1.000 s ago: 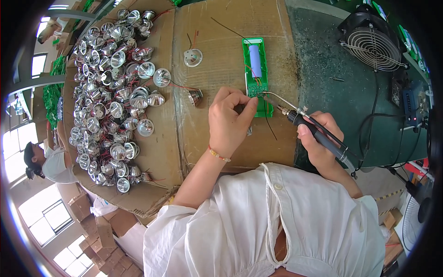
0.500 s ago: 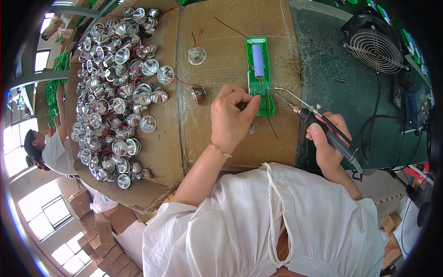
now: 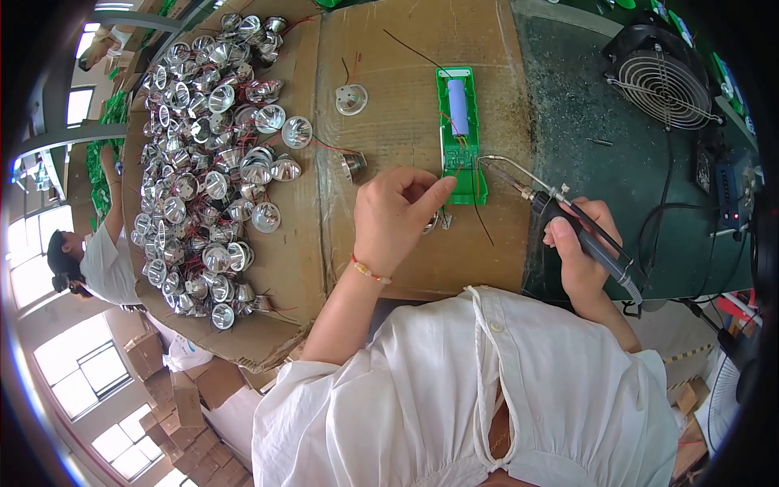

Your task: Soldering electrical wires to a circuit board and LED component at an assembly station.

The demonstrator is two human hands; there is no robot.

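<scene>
A green plastic housing (image 3: 469,195) lies on the cardboard, holding a purple cylindrical battery (image 3: 458,107) and a small green circuit board (image 3: 459,159) with thin wires. My left hand (image 3: 393,213) is at the housing's left edge, thumb and forefinger drawn together; whatever is between them is too small to make out. Partly hidden beneath that hand is a shiny reflector (image 3: 431,224). My right hand (image 3: 581,245) grips a soldering iron (image 3: 599,256) with a thin metal feed tube (image 3: 523,171) alongside. Its tip reaches the board's right side.
Many silver reflectors (image 3: 216,187) with red wires are heaped on cardboard at left. A loose reflector (image 3: 351,99) and another, seen side-on (image 3: 353,165), lie nearer. A fan (image 3: 659,85) and a blue box (image 3: 730,193) stand right. Another person (image 3: 105,268) is at far left.
My left hand has drawn back left and slightly toward me from the board, uncovering more of the reflector beneath it. The iron's tip remains at the board.
</scene>
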